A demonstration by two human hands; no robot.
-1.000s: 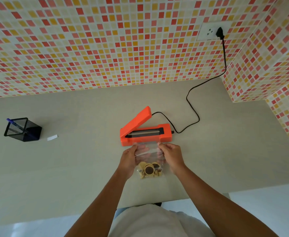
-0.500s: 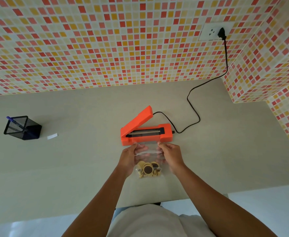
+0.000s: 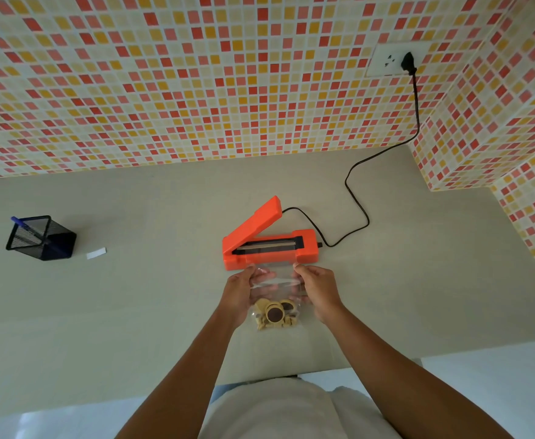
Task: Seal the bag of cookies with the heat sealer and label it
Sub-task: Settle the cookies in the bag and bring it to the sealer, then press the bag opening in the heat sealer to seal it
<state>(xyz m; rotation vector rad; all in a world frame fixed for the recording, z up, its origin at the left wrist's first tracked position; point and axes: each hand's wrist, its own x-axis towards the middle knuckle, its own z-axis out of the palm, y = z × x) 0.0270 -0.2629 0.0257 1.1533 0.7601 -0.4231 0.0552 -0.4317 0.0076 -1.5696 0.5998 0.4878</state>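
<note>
A clear plastic bag of cookies (image 3: 275,293) is held between both hands above the counter; several round beige and brown cookies sit at its bottom. My left hand (image 3: 241,293) pinches the bag's upper left edge and my right hand (image 3: 318,289) pinches its upper right edge. The bag's open top reaches the front edge of the orange heat sealer (image 3: 269,245), whose lid stands raised at an angle, showing the dark sealing strip. A small white label (image 3: 96,253) lies flat on the counter far to the left.
A black mesh pen holder (image 3: 41,237) with a blue pen stands at the left, next to the label. The sealer's black cord (image 3: 359,201) runs across the beige counter (image 3: 133,312) to a wall socket (image 3: 391,60). Tiled walls close off the back and right.
Both hands have lifted the bag's top slightly toward the sealer's front edge. The sealer, label and pen holder have not moved.
</note>
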